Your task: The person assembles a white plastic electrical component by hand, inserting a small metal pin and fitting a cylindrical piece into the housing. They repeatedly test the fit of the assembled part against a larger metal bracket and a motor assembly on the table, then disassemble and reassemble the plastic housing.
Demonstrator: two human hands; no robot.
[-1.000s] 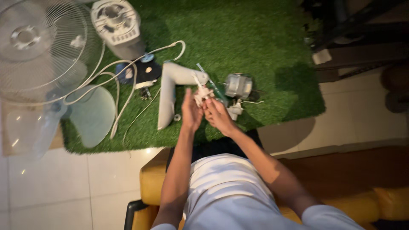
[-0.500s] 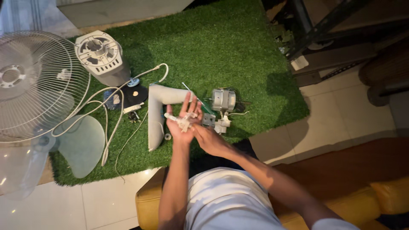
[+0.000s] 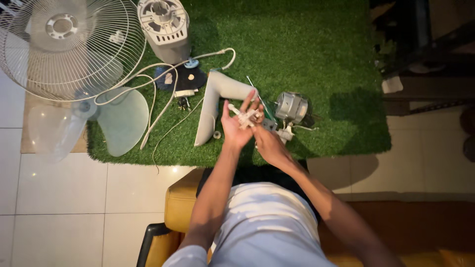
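A green artificial-grass mat (image 3: 316,44) covers the far middle of a floor of pale glossy tiles (image 3: 64,198) that reflect small spots of light. A yellow padded seat (image 3: 180,202) stands near. Dark furniture (image 3: 425,54) sits in shadow at far right.

The person wears a light grey short-sleeved shirt and dark trousers, with bare forearms and bare left hand (image 3: 236,127) and right hand (image 3: 267,143)

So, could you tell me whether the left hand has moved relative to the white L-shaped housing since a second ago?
No. The left hand sits just right of the white L-shaped housing, as before; only the camera shifted.
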